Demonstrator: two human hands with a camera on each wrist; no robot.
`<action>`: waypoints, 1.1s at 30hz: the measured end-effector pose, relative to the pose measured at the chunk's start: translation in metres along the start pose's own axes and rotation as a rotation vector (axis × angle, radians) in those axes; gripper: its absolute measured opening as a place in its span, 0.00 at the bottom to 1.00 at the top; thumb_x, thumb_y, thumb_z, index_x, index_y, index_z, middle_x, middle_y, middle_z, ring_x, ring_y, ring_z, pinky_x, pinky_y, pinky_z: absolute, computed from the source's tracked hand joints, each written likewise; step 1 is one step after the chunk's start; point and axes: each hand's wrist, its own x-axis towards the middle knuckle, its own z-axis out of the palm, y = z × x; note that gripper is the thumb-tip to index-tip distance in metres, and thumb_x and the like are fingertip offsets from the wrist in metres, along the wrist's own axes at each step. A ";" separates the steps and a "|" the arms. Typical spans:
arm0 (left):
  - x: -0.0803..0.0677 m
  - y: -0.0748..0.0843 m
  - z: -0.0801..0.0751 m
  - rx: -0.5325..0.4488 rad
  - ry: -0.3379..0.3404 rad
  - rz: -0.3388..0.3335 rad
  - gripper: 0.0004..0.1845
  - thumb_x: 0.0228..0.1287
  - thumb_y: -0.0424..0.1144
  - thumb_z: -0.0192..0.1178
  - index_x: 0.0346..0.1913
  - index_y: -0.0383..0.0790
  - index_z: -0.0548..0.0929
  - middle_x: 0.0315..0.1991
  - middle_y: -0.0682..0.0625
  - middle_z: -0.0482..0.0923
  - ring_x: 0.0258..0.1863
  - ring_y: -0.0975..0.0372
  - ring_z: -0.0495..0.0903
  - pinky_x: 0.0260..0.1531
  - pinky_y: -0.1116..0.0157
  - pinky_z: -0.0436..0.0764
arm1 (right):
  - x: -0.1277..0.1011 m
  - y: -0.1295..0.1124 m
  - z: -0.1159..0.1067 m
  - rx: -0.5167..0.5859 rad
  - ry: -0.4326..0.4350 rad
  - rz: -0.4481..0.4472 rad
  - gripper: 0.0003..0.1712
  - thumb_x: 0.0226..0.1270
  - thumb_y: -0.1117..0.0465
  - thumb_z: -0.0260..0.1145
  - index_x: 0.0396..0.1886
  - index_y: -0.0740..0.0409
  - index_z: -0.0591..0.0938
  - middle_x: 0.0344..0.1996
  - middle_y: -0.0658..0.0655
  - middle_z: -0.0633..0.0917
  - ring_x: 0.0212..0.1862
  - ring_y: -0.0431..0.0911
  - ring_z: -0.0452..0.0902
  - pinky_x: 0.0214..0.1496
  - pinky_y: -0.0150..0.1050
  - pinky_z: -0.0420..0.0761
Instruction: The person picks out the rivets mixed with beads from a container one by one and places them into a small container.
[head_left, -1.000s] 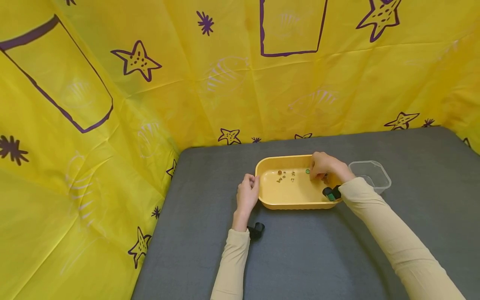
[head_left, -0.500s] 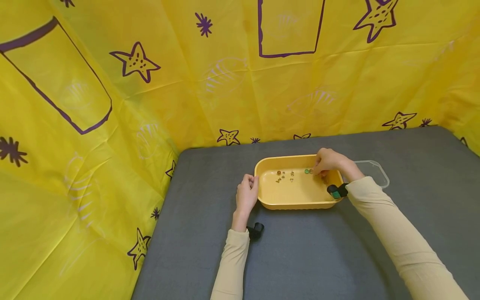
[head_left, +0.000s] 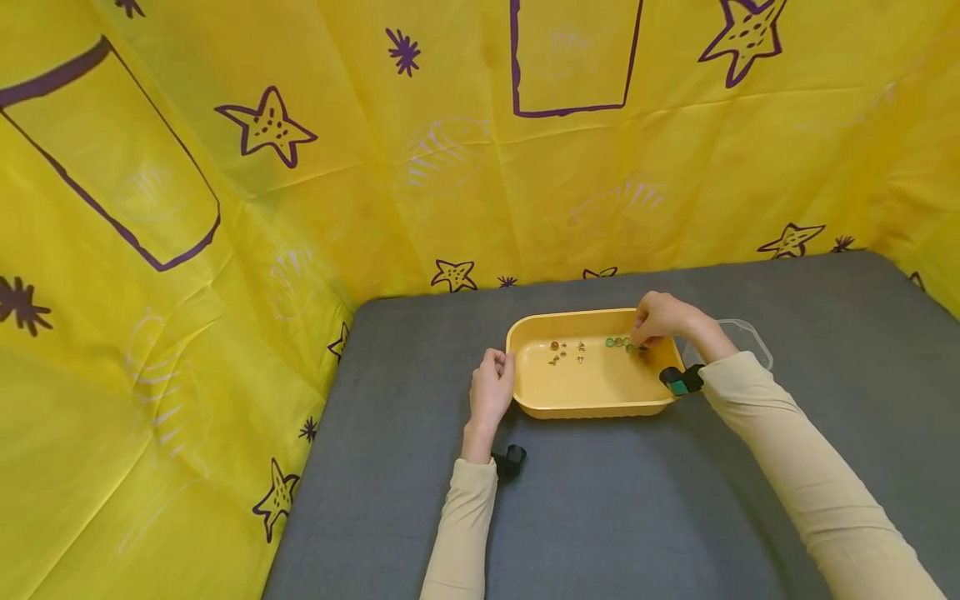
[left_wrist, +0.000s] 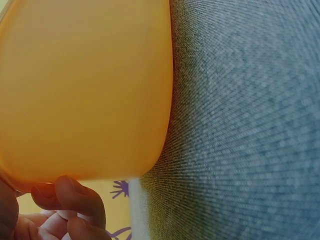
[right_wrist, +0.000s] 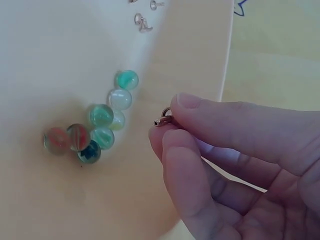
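My right hand (head_left: pixel 663 317) reaches into the right part of a yellow tub (head_left: pixel 592 410), near its far wall. Thumb and fingertips pinch 1 small metal piece (right_wrist: pixel 159 121), which shows a ring and a short stub; my thumb hides the rest. It looks light, stiff and hardly fragile, but smooth and small enough to slip, so a fingertip pinch across its middle should suit it best.

Apart from my fingers, 8 glass marbles (right_wrist: pixel 101 115) lie clustered in the tub: green, pale, red and dark blue. They look hard, slick and ready to roll; I would grasp each from 2 opposite sides. Further left are 1 amber ball (head_left: pixel 555 345) and several metal bits (head_left: pixel 581 347).

My left hand (head_left: pixel 491 390), fingers bent, holds the tub's left end. The tub seems light, rigid plastic, best steadied there. A clear box (head_left: pixel 765 348) stands beyond my right wrist on the grey table (head_left: pixel 600 517).
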 end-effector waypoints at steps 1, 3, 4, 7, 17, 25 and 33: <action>0.000 0.000 0.000 0.001 0.000 -0.001 0.12 0.69 0.44 0.51 0.36 0.37 0.74 0.21 0.51 0.70 0.18 0.61 0.68 0.21 0.66 0.67 | -0.001 0.000 -0.001 0.003 0.002 0.006 0.06 0.52 0.68 0.65 0.21 0.68 0.80 0.17 0.57 0.80 0.21 0.46 0.75 0.28 0.37 0.76; 0.000 0.000 0.000 0.000 -0.003 -0.002 0.12 0.69 0.44 0.51 0.36 0.37 0.74 0.21 0.51 0.69 0.18 0.61 0.68 0.21 0.66 0.66 | -0.002 0.000 -0.002 0.011 0.005 0.010 0.06 0.52 0.68 0.64 0.21 0.69 0.79 0.17 0.56 0.80 0.22 0.46 0.75 0.28 0.37 0.76; 0.000 0.000 0.000 -0.001 -0.004 -0.004 0.12 0.69 0.44 0.51 0.36 0.37 0.74 0.21 0.51 0.69 0.18 0.61 0.68 0.21 0.66 0.66 | -0.003 0.000 -0.003 0.014 0.007 0.011 0.06 0.52 0.68 0.64 0.21 0.69 0.79 0.16 0.56 0.80 0.21 0.46 0.75 0.28 0.37 0.76; 0.000 0.000 0.001 -0.001 -0.004 -0.006 0.12 0.69 0.44 0.51 0.36 0.37 0.74 0.22 0.51 0.70 0.18 0.61 0.68 0.21 0.66 0.66 | -0.006 0.001 -0.006 0.012 0.022 0.010 0.06 0.52 0.69 0.64 0.20 0.68 0.79 0.15 0.54 0.78 0.20 0.45 0.73 0.28 0.38 0.75; 0.000 -0.001 0.002 0.001 0.001 -0.002 0.12 0.69 0.44 0.51 0.35 0.37 0.74 0.21 0.50 0.70 0.18 0.61 0.68 0.21 0.66 0.66 | -0.018 0.006 -0.015 -0.002 0.058 -0.018 0.08 0.54 0.68 0.62 0.18 0.65 0.79 0.14 0.53 0.78 0.20 0.44 0.74 0.30 0.42 0.78; 0.000 -0.001 0.002 -0.003 0.003 -0.002 0.12 0.69 0.44 0.51 0.36 0.37 0.74 0.21 0.50 0.69 0.18 0.61 0.67 0.21 0.66 0.66 | -0.024 0.012 -0.022 -0.030 0.065 0.018 0.06 0.54 0.67 0.61 0.21 0.65 0.80 0.14 0.52 0.76 0.20 0.45 0.72 0.30 0.41 0.74; 0.000 -0.002 0.003 -0.009 -0.001 -0.004 0.12 0.69 0.44 0.51 0.35 0.37 0.73 0.21 0.50 0.68 0.18 0.61 0.67 0.21 0.66 0.66 | -0.033 0.020 -0.024 -0.022 0.082 0.012 0.06 0.54 0.67 0.62 0.20 0.64 0.79 0.13 0.51 0.74 0.20 0.44 0.69 0.29 0.41 0.71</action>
